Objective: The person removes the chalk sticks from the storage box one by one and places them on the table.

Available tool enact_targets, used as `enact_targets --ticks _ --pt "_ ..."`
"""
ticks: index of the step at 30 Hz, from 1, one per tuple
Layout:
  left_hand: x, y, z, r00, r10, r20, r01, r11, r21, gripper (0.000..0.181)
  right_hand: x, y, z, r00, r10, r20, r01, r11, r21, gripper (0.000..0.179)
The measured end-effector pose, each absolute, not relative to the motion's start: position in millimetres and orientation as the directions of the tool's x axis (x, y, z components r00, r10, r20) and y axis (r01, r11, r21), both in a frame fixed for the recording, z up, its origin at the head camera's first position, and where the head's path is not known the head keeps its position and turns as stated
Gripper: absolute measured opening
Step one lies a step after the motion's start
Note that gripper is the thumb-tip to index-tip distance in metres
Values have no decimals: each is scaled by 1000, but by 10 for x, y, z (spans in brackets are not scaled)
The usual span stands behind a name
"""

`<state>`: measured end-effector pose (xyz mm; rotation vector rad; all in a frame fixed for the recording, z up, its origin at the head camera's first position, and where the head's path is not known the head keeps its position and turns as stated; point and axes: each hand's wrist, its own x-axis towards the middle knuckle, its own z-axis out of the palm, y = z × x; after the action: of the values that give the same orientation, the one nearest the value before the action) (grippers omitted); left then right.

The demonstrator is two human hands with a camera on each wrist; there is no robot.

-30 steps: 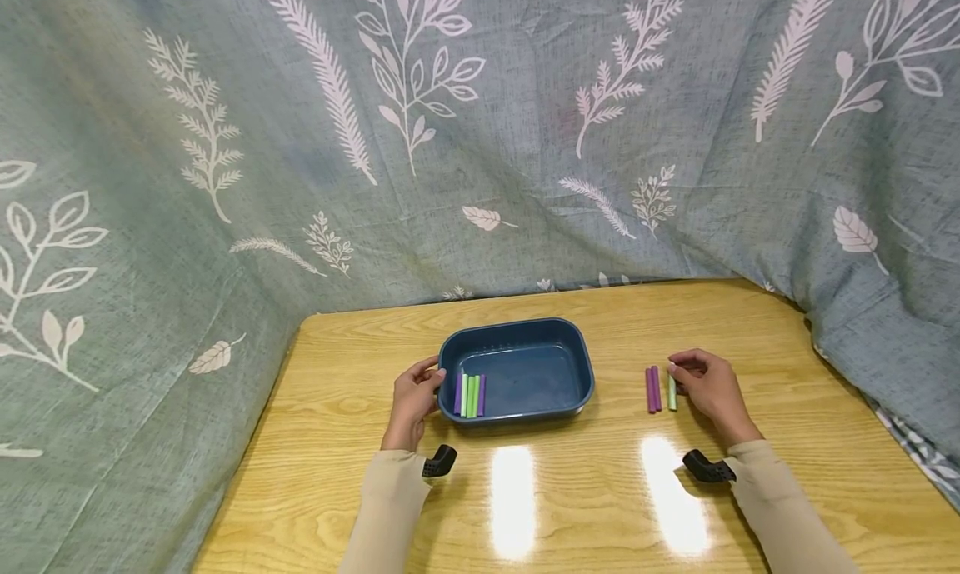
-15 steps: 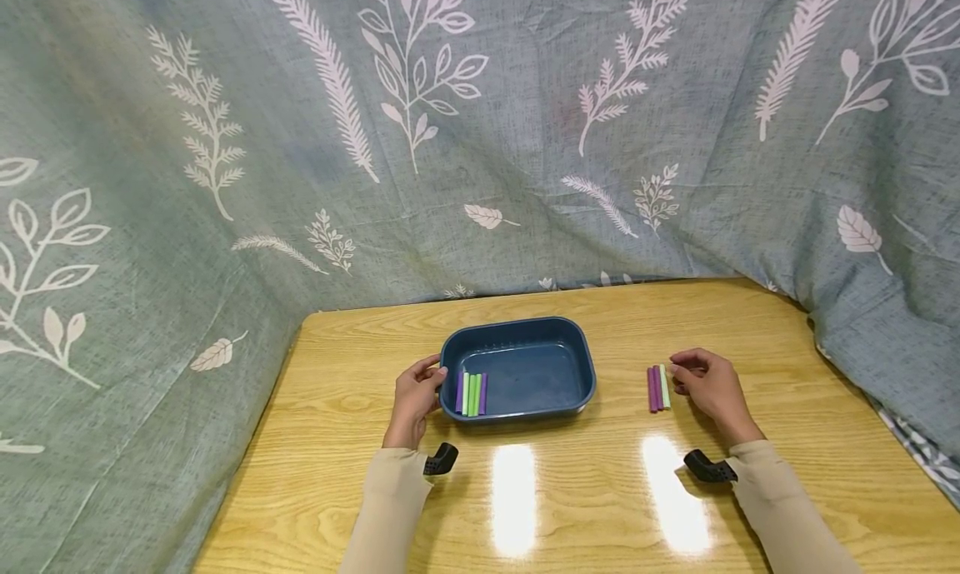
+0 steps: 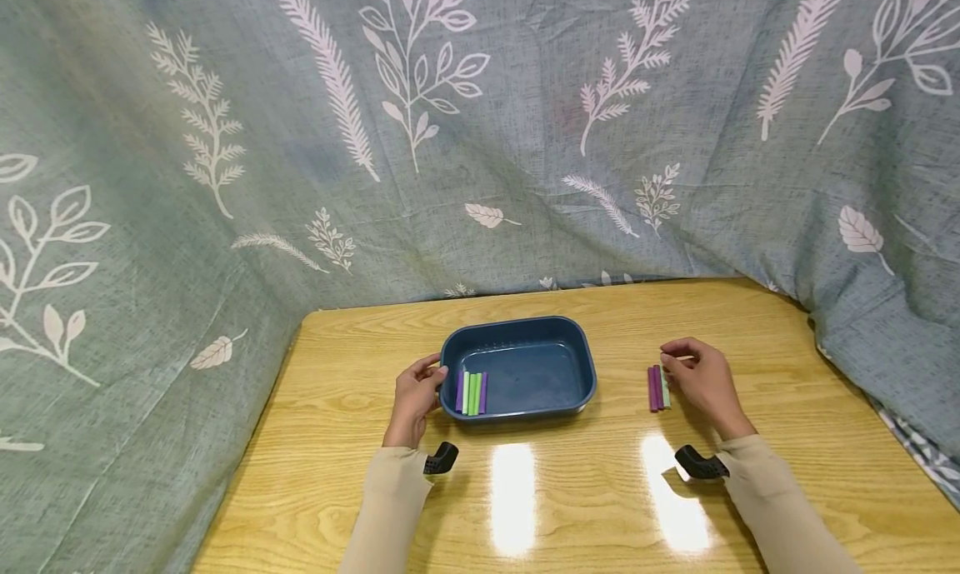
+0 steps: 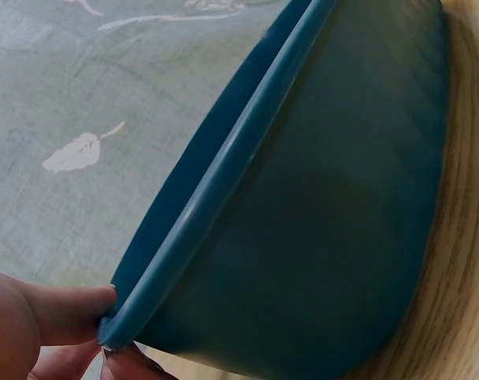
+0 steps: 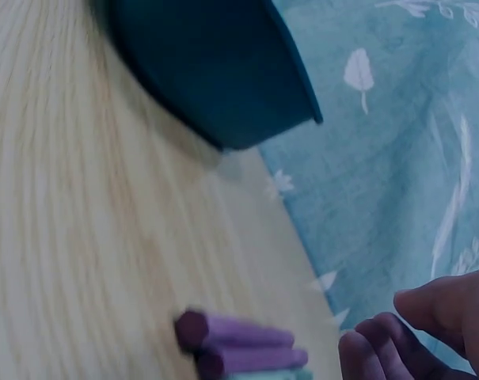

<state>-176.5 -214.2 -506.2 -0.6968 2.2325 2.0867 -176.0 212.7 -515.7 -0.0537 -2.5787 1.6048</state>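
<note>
Left fingers (image 4: 140, 366) pinching smooth plastic tub (image 4: 310, 214) — cylindrical sticks (image 3: 657, 388), woodgrain tabletop (image 3: 367, 336)

Pale green stick (image 3: 666, 397) now sits just beside the purple sticks (image 3: 658, 388) — right hand (image 3: 702, 384) is farther left.

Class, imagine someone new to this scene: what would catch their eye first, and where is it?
Probably the dark blue tray on the wooden table, its left end pinched by the left hand, purple and green sticks lined up inside. Next, the leaf-patterned cloth hanging behind, then the right hand beside more sticks, right of the tray.
</note>
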Motion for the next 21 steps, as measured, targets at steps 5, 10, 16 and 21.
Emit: enact_targets --ticks 5,10,16,21 --pt "-1771 -2143 -5064 -903 -313 -295 -314 11 949 34 -1785 2000 -5083 -994 74 86 -49 404 -913 22" --pt "-1767 -2150 -5072 -906 -306 -293 -310 7 951 35 -1807 1852 -5027 -992 61 110 -79 378 -922 22" --pt "-1766 -2148 -5068 -903 -310 -298 -315 6 949 35 -1845 1659 -4982 -988 51 146 -119 355 -927 19" --pt "-1764 -2143 -5066 -900 -316 -302 -322 12 947 35 -1878 1486 -4942 -985 35 170 -153 297 -943 16"
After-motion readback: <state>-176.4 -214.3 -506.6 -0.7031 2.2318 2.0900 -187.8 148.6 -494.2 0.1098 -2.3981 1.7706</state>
